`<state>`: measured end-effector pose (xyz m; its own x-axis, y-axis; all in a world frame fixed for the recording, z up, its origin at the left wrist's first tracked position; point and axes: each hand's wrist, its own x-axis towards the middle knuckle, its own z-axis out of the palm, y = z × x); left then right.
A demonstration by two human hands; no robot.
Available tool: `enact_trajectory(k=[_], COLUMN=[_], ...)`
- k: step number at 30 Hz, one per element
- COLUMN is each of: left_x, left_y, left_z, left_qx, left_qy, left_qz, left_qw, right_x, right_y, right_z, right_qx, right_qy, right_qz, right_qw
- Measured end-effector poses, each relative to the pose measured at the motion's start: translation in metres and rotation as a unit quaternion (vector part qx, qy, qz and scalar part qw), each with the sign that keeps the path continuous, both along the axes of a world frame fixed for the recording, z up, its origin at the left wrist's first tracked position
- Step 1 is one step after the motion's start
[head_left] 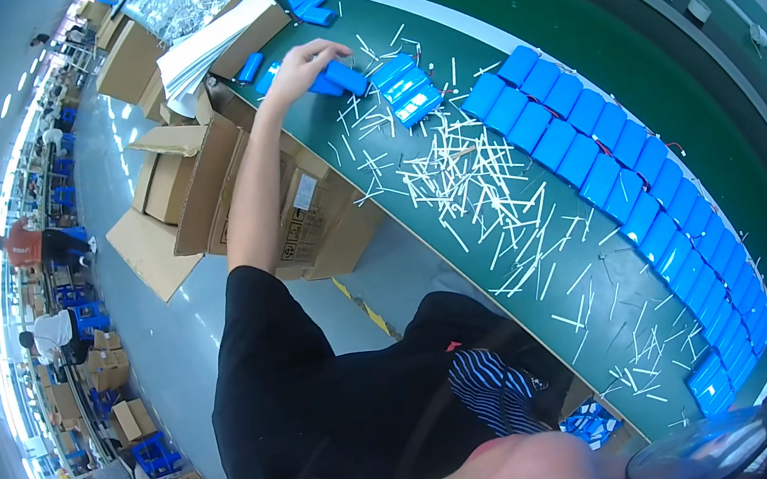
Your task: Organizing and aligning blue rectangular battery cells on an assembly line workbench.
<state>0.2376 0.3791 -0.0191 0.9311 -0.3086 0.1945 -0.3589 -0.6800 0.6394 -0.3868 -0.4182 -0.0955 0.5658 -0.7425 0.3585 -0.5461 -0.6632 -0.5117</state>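
Observation:
My left hand (pixel 301 67) reaches out to the far left part of the green table, its fingers stretched and slightly bent over a few blue shrink-wrapped battery packs (pixel 345 77). Whether the fingertips touch those packs is hard to make out; none is seen lifted. Right beside them lies a small stack of the same packs (pixel 407 87). Further right, long rows of blue packs (pixel 577 159) with thin wires curve along the table's far side. Many thin white sticks (pixel 469 176) are scattered in front of the rows. My right hand is out of the picture.
Open cardboard boxes (pixel 196 194) stand against the table's left edge. A carton with white sheets (pixel 217 45) and a clear plastic bag (pixel 191 4) sit behind them. More blue packs (pixel 310 7) lie at the table's far left corner. People (pixel 53 337) work along a distant bench.

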Motion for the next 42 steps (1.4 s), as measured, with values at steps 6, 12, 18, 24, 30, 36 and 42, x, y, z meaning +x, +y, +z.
enact_trajectory(k=[6, 12, 18, 24, 30, 36, 42], left_x=[0.016, -0.045, -0.066, -0.036, -0.011, 0.000, 0.002], left_y=[0.015, -0.022, -0.005, -0.016, -0.026, -0.040, -0.066], left_z=[0.020, 0.002, -0.011, -0.023, -0.017, -0.007, -0.017], left_qx=[0.227, 0.293, 0.177, 0.194, 0.323, 0.248, 0.240], left_qy=[-0.124, 0.034, -0.022, -0.213, -0.201, -0.276, -0.221], left_qz=[0.193, 0.361, 0.162, 0.024, -0.032, -0.048, -0.163], left_qw=[0.946, 0.885, 0.970, 0.957, 0.924, 0.927, 0.931], right_x=[0.006, -0.005, -0.009, -0.015, -0.017, -0.018, -0.007], right_y=[-0.002, -0.003, -0.010, 0.006, 0.015, 0.026, 0.018], right_z=[0.002, -0.010, -0.014, -0.015, -0.015, -0.012, -0.007], right_qx=[-0.064, -0.010, 0.001, 0.004, 0.005, 0.001, -0.003], right_qy=[0.018, -0.007, -0.014, -0.020, -0.017, -0.019, -0.012], right_qz=[-0.005, -0.002, 0.007, -0.002, 0.001, -0.012, -0.006], right_qw=[0.998, 1.000, 1.000, 1.000, 1.000, 1.000, 1.000])
